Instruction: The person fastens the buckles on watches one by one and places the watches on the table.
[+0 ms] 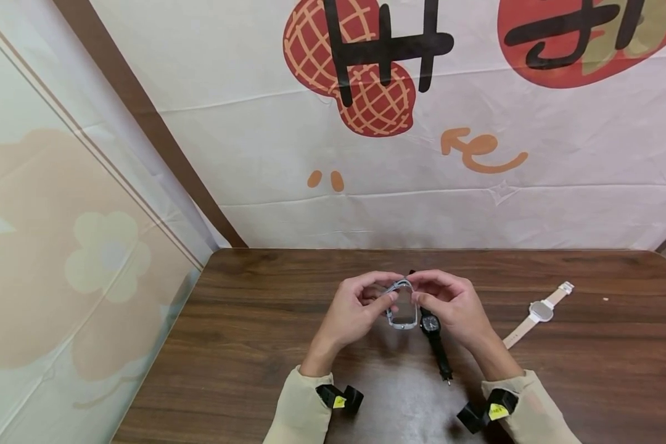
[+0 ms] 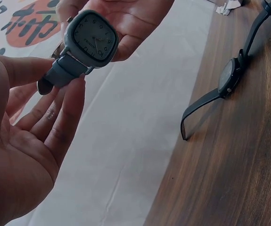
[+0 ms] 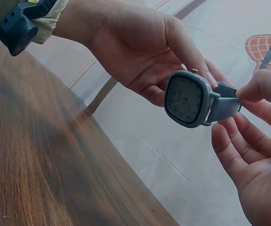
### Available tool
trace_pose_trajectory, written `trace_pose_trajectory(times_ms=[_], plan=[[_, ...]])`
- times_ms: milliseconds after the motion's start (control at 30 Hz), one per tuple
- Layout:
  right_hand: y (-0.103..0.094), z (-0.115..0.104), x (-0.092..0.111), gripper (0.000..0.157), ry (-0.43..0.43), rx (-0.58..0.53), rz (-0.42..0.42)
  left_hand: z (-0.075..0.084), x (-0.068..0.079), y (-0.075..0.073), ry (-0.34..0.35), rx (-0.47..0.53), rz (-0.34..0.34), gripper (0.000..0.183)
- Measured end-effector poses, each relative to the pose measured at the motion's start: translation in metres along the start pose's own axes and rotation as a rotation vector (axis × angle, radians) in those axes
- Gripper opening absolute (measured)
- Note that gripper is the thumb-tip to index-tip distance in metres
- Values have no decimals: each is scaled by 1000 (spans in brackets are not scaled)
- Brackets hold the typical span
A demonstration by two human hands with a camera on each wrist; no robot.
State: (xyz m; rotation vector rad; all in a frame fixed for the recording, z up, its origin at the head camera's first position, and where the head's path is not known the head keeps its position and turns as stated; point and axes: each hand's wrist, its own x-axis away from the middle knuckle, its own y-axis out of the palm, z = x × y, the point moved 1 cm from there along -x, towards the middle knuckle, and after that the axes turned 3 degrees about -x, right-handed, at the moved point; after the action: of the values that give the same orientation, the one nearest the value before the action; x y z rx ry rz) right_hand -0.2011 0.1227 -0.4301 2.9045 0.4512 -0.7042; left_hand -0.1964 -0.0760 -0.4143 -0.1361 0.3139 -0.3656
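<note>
A pale blue-grey wristwatch (image 1: pixel 404 325) with a rounded square case is raised above the table, its strap bent round into a loop. My left hand (image 1: pixel 355 308) grips one side of it with thumb and fingers. From the other side my right hand (image 1: pixel 454 305) pinches the strap between thumb and forefinger. The dial (image 2: pixel 94 36) faces the left wrist view, and the right wrist view also catches the watch case (image 3: pixel 186 100). Fingers partly hide the strap's overlapping ends. Below the right hand, a black wristwatch (image 1: pixel 430 324) lies stretched out on the table.
To the right, a wristwatch with a pale pink strap (image 1: pixel 541 311) lies on the brown wooden table (image 1: pixel 244 364). A printed cloth (image 1: pixel 227 142) hangs behind the table's far edge. Black devices (image 1: pixel 338 399) are strapped on both sleeves.
</note>
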Motion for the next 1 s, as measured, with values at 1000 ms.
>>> trace_pose_trajectory(times_ms=[1000], plan=[[-1,-1,0,19,-3,14,-79,2,1,0,-15,-8,-22,19]])
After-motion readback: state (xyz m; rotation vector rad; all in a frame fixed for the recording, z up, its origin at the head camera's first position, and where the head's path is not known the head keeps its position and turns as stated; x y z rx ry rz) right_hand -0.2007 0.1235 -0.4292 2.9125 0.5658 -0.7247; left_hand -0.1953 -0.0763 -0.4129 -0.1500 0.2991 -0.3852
